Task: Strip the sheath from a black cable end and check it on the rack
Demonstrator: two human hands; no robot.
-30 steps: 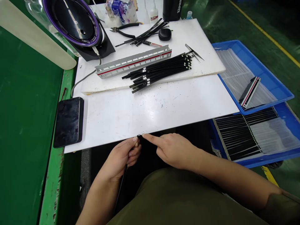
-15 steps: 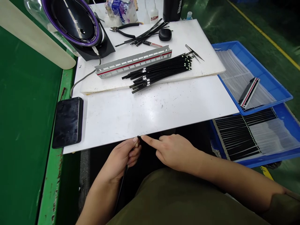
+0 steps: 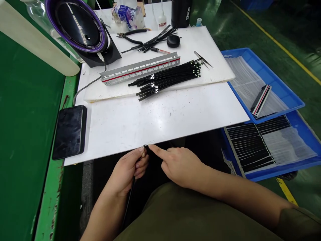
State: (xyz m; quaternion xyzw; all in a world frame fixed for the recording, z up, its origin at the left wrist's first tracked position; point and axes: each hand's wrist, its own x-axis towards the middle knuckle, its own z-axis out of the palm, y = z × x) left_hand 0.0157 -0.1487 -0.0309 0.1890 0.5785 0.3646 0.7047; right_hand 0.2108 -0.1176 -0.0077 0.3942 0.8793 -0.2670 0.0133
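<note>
At the front edge of the white table, my left hand [image 3: 130,167] pinches a thin black strip [image 3: 129,201] between thumb and fingers. The strip's short end shows above the thumb, and its long part hangs down beside my forearm. My right hand [image 3: 182,165] has its index finger stretched toward that end, its tip at or very near it; whether they touch I cannot tell. The other right fingers are curled and partly hidden, with nothing visible in them. Beyond lies a bundle of similar black strips [image 3: 168,78], beside a grey train-car side shell [image 3: 140,69] with a red stripe.
A white foam board [image 3: 215,72] carries pliers [image 3: 132,35], loose black strips, tweezers [image 3: 203,60] and a black case [image 3: 173,41]. A black phone-like slab [image 3: 69,132] lies left. A fan [image 3: 77,25] stands behind. Blue trays [image 3: 297,100] with strips are at right.
The view has shifted a little, so the table and trays appear slightly more to the left. Both hands keep nearly the same pose at the strip's end.
</note>
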